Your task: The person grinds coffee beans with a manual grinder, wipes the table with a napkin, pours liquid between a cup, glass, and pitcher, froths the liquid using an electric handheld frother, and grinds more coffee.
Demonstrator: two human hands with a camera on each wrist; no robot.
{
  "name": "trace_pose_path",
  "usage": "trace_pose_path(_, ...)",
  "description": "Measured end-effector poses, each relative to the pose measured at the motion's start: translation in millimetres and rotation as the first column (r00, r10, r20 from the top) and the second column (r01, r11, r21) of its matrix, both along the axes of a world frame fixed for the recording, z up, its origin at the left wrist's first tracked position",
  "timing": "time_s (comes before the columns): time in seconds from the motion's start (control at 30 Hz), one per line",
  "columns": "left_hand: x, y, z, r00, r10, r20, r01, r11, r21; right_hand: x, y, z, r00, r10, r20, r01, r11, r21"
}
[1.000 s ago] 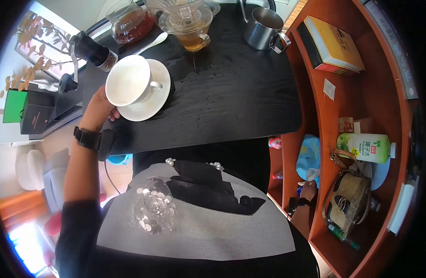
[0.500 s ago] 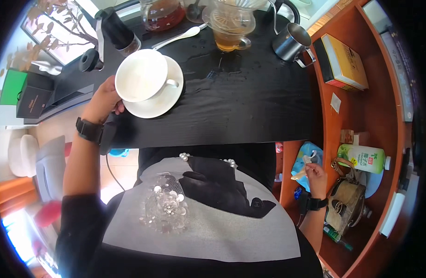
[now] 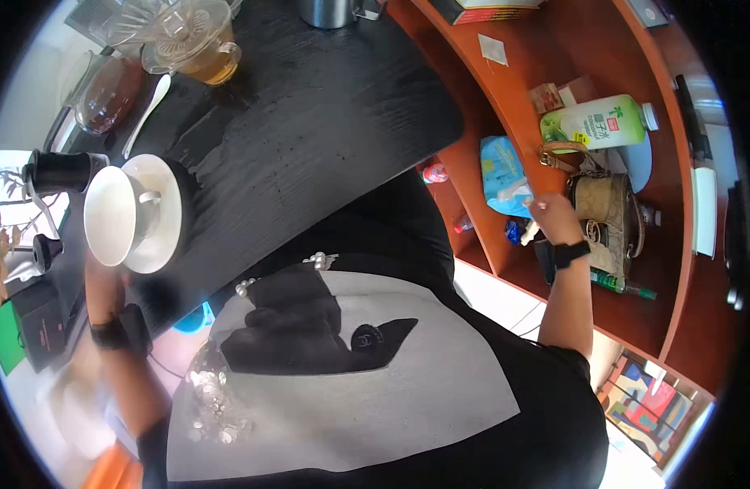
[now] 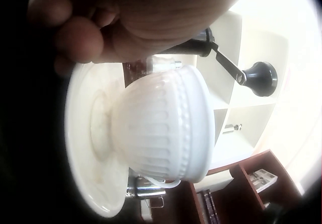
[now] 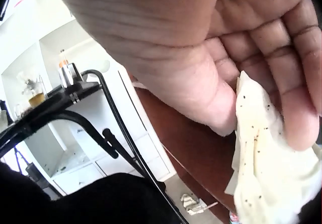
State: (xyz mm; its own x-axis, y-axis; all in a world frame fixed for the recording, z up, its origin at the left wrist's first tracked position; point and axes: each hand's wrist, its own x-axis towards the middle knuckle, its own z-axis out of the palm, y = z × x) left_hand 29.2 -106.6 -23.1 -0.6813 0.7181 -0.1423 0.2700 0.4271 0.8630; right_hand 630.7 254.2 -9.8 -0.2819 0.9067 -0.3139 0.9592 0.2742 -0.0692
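Observation:
My left hand (image 3: 103, 287) is at the near left edge of a white saucer (image 3: 169, 220) bearing a white cup (image 3: 110, 216). In the left wrist view its bent fingertips overlap the saucer's rim, beside the ribbed cup wall; I cannot tell whether they grip the saucer. Over at the shelf unit, my right hand (image 3: 558, 218) is raised in front of a blue packet (image 3: 500, 167). Between its thumb and fingers it pinches a crumpled, cream-white paper tissue (image 5: 259, 153) with small dark specks, seen close up in the right wrist view.
On the black table (image 3: 310, 130) stand a glass dripper (image 3: 179, 24) over a cup of amber liquid, a dark glass pot (image 3: 110, 94), a white spoon (image 3: 148, 114) and a hand grinder (image 3: 61, 173). The shelf holds a green-labelled bottle (image 3: 595, 122) and a beige handbag (image 3: 599, 212).
The head view has swung right, shifting the table leftward in view. My right hand has come up from low in the shelf with the tissue. My left hand stays at the saucer.

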Motion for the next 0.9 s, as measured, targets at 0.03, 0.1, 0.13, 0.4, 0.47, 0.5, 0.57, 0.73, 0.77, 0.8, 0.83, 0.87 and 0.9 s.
trace_pose_path(0.03,-6.3,-9.6,-2.3,0.979,-0.073,-0.193,0.062,0.996,-0.064,-3.0,-3.6,13.5,0.994,0.011,-0.112,-0.011,1.0,0.001)
trace_pose_path(0.1,11.2,4.6,21.7,0.998,-0.025,0.062,0.031,0.996,-0.088,-23.4,-5.8,46.9,0.96,-0.083,-0.266,0.052,0.991,-0.121)
trace_pose_path(0.13,12.0,2.6,21.8,0.999,0.003,0.054,0.001,0.997,-0.079,-38.1,-5.6,62.7,0.938,-0.194,-0.287,0.124,0.961,-0.246)
trace_pose_path(0.4,56.5,23.7,56.6,0.931,0.174,0.32,-0.211,0.974,0.084,-195.3,-15.2,98.5,0.345,0.516,-0.784,-0.566,0.781,0.265)
trace_pose_path(0.47,61.8,20.1,59.6,0.922,0.23,0.311,-0.264,0.962,0.071,-250.5,-29.8,92.6,0.199,0.678,-0.708,-0.708,0.599,0.375)
trace_pose_path(0.5,67.6,19.0,64.5,0.919,0.228,0.323,-0.265,0.961,0.077,-276.4,-39.4,85.5,0.115,0.736,-0.668,-0.762,0.496,0.416)
trace_pose_path(0.57,76.8,15.3,71.6,0.906,0.251,0.34,-0.295,0.952,0.085,-314.0,-56.9,67.9,0.003,0.765,-0.644,-0.838,0.354,0.416)
trace_pose_path(0.73,86.1,-7.0,79.6,0.87,0.333,0.363,-0.381,0.922,0.067,-349.0,-67.2,38.8,-0.01,0.824,-0.567,-0.912,0.225,0.343)
trace_pose_path(0.77,87.6,-9.6,81.7,0.87,0.33,0.365,-0.377,0.924,0.063,-350.4,-67.3,33.6,-0.018,0.821,-0.57,-0.914,0.218,0.342)
trace_pose_path(0.8,88.2,-12.0,82.9,0.872,0.323,0.368,-0.369,0.928,0.059,-350.7,-67.2,28.0,-0.026,0.866,-0.499,-0.919,0.176,0.352)
trace_pose_path(0.83,87.9,-14.7,82.9,0.871,0.326,0.366,-0.371,0.927,0.058,-351.3,-67.3,24.9,-0.032,0.906,-0.423,-0.923,0.135,0.36)
trace_pose_path(0.87,87.2,-17.5,82.0,0.882,0.303,0.361,-0.344,0.937,0.054,-352.3,-68.5,24.6,-0.034,0.905,-0.423,-0.923,0.134,0.361)
trace_pose_path(0.9,87.1,-19.1,81.7,0.892,0.279,0.355,-0.316,0.948,0.05,-353.0,-70.9,24.9,-0.014,0.913,-0.409,-0.925,0.144,0.353)
